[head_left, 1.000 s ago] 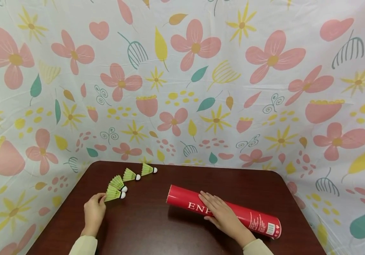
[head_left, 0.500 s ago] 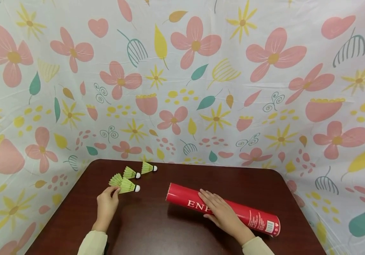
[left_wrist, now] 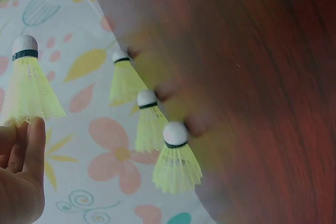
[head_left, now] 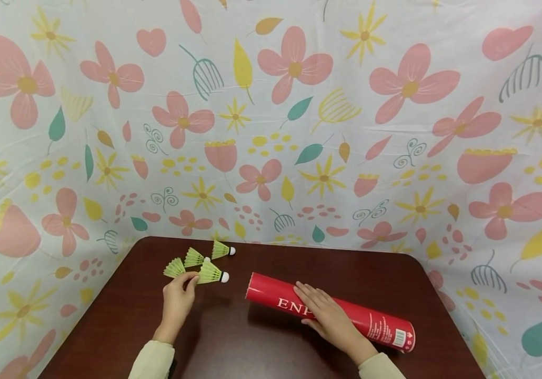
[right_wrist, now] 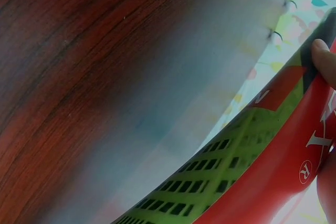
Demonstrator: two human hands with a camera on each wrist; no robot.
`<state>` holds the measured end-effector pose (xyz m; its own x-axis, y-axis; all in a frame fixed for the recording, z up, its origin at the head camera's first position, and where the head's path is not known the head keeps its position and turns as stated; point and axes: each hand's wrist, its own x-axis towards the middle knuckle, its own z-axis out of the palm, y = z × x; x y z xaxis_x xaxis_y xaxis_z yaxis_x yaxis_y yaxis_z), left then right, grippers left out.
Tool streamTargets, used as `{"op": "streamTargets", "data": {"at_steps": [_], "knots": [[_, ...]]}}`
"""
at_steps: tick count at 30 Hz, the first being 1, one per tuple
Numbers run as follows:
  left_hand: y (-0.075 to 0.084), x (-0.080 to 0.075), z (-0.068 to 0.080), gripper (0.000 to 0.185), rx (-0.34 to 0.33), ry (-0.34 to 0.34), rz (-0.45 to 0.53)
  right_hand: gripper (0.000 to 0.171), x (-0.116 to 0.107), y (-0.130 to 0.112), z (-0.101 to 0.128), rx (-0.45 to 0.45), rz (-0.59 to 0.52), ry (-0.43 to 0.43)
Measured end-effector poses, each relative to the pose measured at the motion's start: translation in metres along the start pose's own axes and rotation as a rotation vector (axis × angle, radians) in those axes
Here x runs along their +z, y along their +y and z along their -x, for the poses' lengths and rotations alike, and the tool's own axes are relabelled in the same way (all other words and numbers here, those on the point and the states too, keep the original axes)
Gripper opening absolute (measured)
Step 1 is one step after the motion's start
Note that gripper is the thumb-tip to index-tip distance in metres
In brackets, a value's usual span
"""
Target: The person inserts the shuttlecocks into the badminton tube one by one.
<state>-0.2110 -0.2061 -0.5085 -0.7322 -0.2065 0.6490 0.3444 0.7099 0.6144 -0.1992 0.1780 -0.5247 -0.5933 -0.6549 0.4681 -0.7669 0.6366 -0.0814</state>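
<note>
My left hand [head_left: 177,302] pinches a yellow-green shuttlecock [head_left: 209,273] by the rim of its skirt, its white head pointing right. That shuttlecock [left_wrist: 32,90] also shows at the left of the left wrist view, thumb and fingertips at the skirt's edge. A long red shuttlecock tube [head_left: 271,295] lies slanted at the right, its left end a short way from the held shuttlecock. My right hand [head_left: 330,318] grips the tube around its middle, fingers over the top and thumb on the near side. Close up, the tube [right_wrist: 252,150] has a green patterned band.
Three more shuttlecocks lie at the far left of the dark brown table [head_left: 294,350]: a near one [head_left: 174,267], a middle one [head_left: 194,257] and a far one [head_left: 220,249]. A flowered cloth [head_left: 261,131] hangs behind the table and at both sides.
My left hand has carried the shuttlecock off from the row, rightward and slightly away toward the tube's left end. The right hand and tube have stayed nearly still.
</note>
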Motion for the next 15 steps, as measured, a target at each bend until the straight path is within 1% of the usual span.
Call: {"op": "streamTargets", "data": {"at_steps": [5, 9, 15], "knots": [[0.008, 0.003, 0.001, 0.007, -0.013, -0.013, 0.047, 0.07, 0.0, -0.001, -0.001, -0.001, 0.002, 0.0], [0.013, 0.008, 0.004, 0.007, -0.031, -0.047, 0.088, 0.071, 0.001, -0.001, -0.001, 0.004, -0.001, -0.002], [0.022, 0.015, 0.006, 0.006, -0.034, -0.086, 0.142, 0.072, 0.001, -0.002, -0.001, 0.013, -0.006, -0.004]]}}
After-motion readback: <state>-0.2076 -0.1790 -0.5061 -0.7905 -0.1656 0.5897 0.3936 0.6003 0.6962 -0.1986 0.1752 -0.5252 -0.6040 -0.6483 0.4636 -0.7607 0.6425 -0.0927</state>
